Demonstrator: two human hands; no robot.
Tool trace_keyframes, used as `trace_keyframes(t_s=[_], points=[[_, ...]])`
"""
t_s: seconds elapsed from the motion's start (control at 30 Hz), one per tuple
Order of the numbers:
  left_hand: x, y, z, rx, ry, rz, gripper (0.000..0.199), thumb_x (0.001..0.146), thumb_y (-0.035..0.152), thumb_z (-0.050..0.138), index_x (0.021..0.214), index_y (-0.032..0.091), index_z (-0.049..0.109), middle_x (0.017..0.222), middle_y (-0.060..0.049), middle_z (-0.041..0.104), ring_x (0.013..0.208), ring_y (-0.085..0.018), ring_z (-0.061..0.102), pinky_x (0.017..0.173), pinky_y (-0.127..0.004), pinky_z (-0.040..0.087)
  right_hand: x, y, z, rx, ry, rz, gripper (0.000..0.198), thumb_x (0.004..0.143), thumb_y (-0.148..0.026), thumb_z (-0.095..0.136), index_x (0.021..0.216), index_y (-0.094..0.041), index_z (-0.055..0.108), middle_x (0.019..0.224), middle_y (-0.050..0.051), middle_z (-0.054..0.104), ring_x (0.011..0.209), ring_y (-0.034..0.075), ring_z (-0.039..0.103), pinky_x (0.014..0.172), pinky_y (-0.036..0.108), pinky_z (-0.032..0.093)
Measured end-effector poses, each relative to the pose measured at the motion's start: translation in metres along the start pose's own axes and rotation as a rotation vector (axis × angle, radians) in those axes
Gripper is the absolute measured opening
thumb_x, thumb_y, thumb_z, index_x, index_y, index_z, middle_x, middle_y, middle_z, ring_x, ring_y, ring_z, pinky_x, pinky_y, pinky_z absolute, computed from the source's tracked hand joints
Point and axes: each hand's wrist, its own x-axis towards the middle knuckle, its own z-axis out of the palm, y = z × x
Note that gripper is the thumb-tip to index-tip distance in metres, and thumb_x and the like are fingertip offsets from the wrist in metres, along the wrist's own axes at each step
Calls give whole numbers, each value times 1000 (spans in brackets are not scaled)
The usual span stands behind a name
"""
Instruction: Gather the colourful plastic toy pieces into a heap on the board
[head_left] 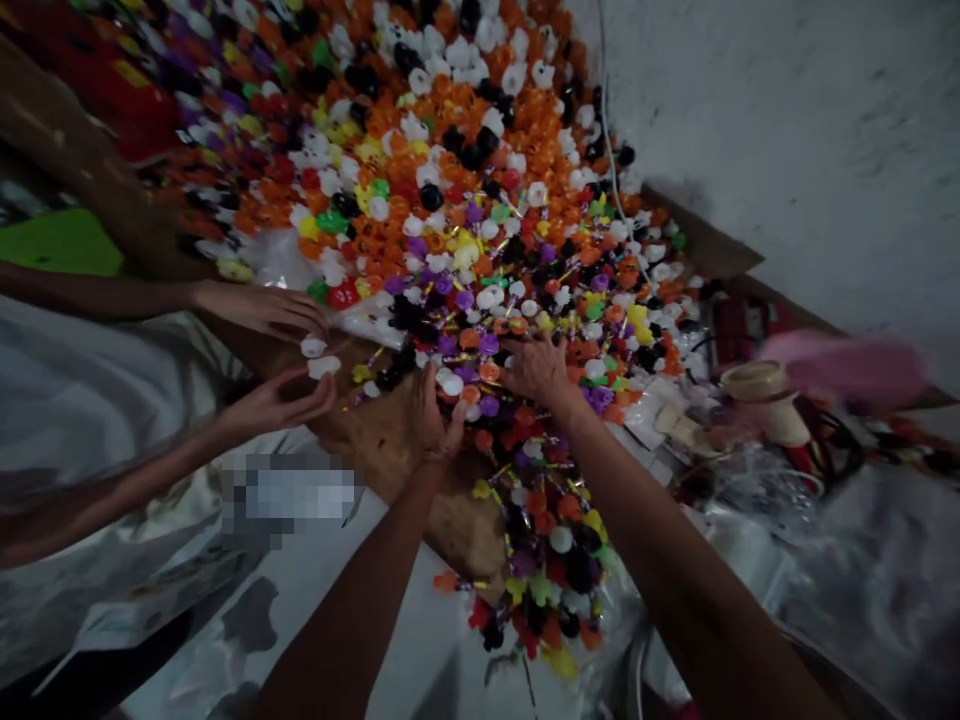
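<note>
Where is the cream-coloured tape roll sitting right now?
In the head view the cream tape roll sits at the right, just past the edge of the heap of small coloured plastic pieces, right of the person's right hand and under a blurred pink object.

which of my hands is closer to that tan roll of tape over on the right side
Right. Your right hand lies spread on the pile of small coloured pieces, on the side toward the tape roll. Your left hand is farther away, at the pile's near edge.
</note>
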Motion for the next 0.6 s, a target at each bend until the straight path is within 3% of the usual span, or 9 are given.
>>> trace_keyframes(t_s=[0.2,0.37,0.43,0.6], points=[[-2,-7,-8,-44,-68,35,67,107,58,38,145,8,60,145,-22,62,137,-30,57,122,-46,40,-52,-15,7,2,-52,88,53,101,-57,48,133,-22,70,141,16,67,137,41,49,112,65,42],[-19,-1,-13,-109,-130,10,62,107,54,43,145,10,61,148,-20,60,143,-30,52,124,-47,38,-93,-25,6,34,-146,117,48,98,-53,53,133,-24,69,146,13,64,141,41,46,113,65,43],[-31,7,-12,-105,-137,-27,63,106,56,43,147,11,60,152,-19,58,149,-31,46,127,-48,35,-106,-26,3,27,-190,139,48,96,-48,56,135,-24,67,147,12,62,141,41,46,115,67,42],[-64,30,-1,-113,-105,-24,58,108,51,45,149,12,58,151,-18,59,145,-29,51,124,-46,39,-122,-16,-10,-22,-342,86,53,89,-40,63,140,-24,65,150,13,61,150,44,38,123,77,26]])
